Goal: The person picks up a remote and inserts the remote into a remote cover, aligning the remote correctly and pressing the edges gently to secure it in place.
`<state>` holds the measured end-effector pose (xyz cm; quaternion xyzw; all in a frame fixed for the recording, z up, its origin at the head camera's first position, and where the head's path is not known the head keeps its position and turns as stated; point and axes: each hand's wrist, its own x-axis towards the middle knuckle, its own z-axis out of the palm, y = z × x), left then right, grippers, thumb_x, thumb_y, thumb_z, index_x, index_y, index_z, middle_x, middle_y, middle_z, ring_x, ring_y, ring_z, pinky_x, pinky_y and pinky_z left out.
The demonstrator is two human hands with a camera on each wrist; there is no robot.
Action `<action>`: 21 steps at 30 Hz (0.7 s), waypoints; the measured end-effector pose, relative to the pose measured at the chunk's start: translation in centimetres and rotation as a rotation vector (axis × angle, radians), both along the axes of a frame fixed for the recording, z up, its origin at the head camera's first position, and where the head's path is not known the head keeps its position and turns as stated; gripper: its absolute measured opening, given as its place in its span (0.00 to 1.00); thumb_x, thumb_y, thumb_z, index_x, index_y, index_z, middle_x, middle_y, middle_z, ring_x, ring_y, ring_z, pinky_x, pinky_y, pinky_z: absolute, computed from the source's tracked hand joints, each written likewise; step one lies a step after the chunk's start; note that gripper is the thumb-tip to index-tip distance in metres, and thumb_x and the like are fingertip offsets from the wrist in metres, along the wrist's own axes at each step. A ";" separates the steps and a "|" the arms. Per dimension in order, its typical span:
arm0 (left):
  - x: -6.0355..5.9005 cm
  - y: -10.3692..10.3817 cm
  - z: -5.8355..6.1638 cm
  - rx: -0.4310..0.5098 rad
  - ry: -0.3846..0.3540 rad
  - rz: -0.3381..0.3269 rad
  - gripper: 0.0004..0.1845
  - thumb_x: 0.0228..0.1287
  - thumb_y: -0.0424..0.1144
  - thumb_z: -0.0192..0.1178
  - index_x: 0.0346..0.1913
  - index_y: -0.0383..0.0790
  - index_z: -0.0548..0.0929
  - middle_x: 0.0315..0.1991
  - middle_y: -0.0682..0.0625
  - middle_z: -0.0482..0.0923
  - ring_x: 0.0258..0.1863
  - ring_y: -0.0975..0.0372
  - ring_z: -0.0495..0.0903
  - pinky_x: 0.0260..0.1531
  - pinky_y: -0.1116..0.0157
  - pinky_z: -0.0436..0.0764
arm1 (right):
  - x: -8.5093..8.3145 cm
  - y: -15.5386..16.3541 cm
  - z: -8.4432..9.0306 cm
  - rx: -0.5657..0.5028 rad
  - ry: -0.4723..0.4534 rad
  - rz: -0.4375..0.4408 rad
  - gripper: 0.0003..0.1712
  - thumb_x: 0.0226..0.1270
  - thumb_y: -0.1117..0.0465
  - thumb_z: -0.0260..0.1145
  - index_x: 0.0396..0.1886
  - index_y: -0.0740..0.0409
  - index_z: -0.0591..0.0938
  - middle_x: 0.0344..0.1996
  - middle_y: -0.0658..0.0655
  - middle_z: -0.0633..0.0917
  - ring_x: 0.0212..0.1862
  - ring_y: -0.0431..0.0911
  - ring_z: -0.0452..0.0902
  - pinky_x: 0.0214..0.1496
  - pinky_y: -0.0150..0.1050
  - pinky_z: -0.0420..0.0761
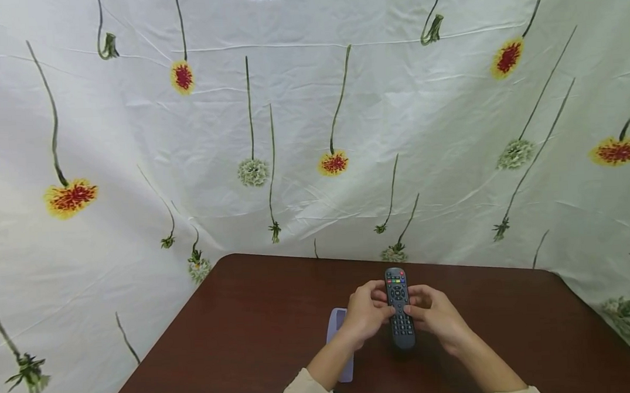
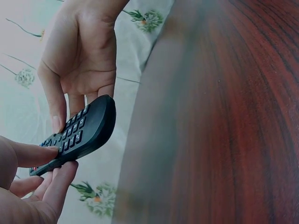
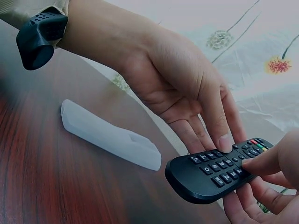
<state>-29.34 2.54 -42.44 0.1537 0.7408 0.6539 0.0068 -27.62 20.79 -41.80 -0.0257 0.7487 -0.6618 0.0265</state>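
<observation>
A black remote control (image 1: pixel 400 310) with coloured buttons near its top is held up over the table, its button side facing me. My left hand (image 1: pixel 366 311) grips its left edge, thumb on the button face and fingers beneath. On the other edge my right hand (image 1: pixel 437 315) pinches it the same way. In the left wrist view the remote control (image 2: pixel 96 126) shows its thick lower end pointing toward the table side. The right wrist view shows both thumbs pressing on the face of the remote control (image 3: pixel 210 175). A pale translucent remote cover (image 3: pixel 110 135) lies on the table, apart from both hands.
The dark reddish-brown wooden table (image 1: pixel 257 316) has rounded far corners. Behind it hangs a white cloth (image 1: pixel 301 115) printed with flowers. The pale cover (image 1: pixel 345 359) sits left of the remote, partly hidden by my left forearm. A black device (image 3: pixel 42 37) is strapped at a sleeve.
</observation>
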 end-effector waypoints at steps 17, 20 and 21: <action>0.0 -1.6 1.8 -0.045 0.140 -0.023 0.29 0.59 0.20 0.71 0.64 0.34 0.78 0.39 0.49 0.80 0.38 0.62 0.84 0.32 0.65 0.86 | 0.5 -0.7 2.3 0.015 0.071 0.021 0.24 0.71 0.76 0.64 0.64 0.71 0.71 0.47 0.66 0.78 0.47 0.54 0.84 0.47 0.51 0.86; -0.1 -1.9 2.1 -0.048 0.163 -0.031 0.29 0.59 0.21 0.72 0.64 0.35 0.79 0.39 0.50 0.80 0.39 0.61 0.84 0.33 0.64 0.86 | 0.6 -0.8 2.6 0.015 0.080 0.030 0.24 0.71 0.76 0.65 0.64 0.71 0.71 0.47 0.66 0.78 0.47 0.54 0.84 0.47 0.52 0.86; -0.2 -2.0 2.1 -0.048 0.172 -0.036 0.29 0.59 0.21 0.72 0.64 0.35 0.79 0.39 0.50 0.81 0.39 0.61 0.84 0.33 0.64 0.86 | 0.6 -0.9 2.7 0.012 0.083 0.033 0.24 0.71 0.76 0.65 0.64 0.70 0.71 0.47 0.66 0.78 0.47 0.54 0.84 0.47 0.52 0.86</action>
